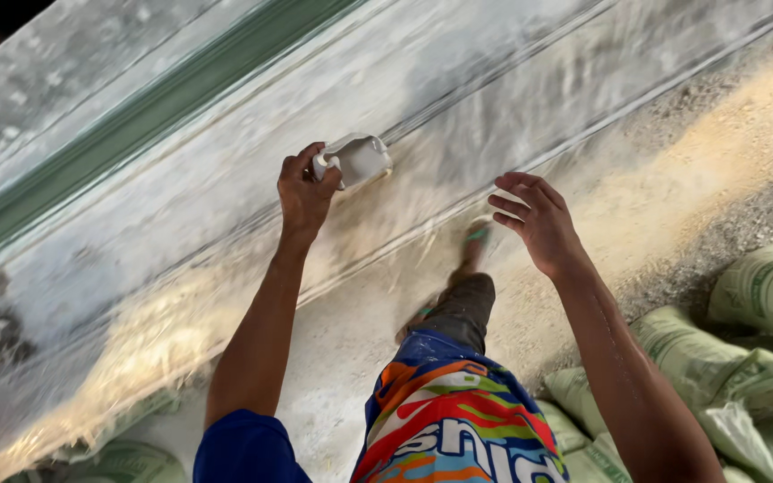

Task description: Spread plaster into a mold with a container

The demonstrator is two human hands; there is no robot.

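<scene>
Left hand (306,190) closed in a full grip round the handle end of a white scraping tool (358,158), with the tool's pale body projecting to the right and slightly away from the knuckles. Tool pressed against a long whitish moulded panel (181,188), at about mid-height of its face, just above a raised line in the moulding. Panel's long axis running from near left to far right across the scene, with a green band (136,121) on its far side following the same direction. Tool lying roughly crosswise to that axis, its working edge apparently against the surface; exact contact line blurred, cannot tell more. Right hand (537,219) empty, fingers loosely spread and half curled, hovering near the panel's near lower edge, to the right of the tool and well apart from it; cannot tell whether fingertips touch the surface. Left hand therefore the nearer to the tool, indeed the only one on it. Below the hands, a dusty sandy floor (717,152) and one sandalled foot (474,240). To the near right, a heap of pale green woven sacks (762,295). More sacks partly visible at the near left corner
</scene>
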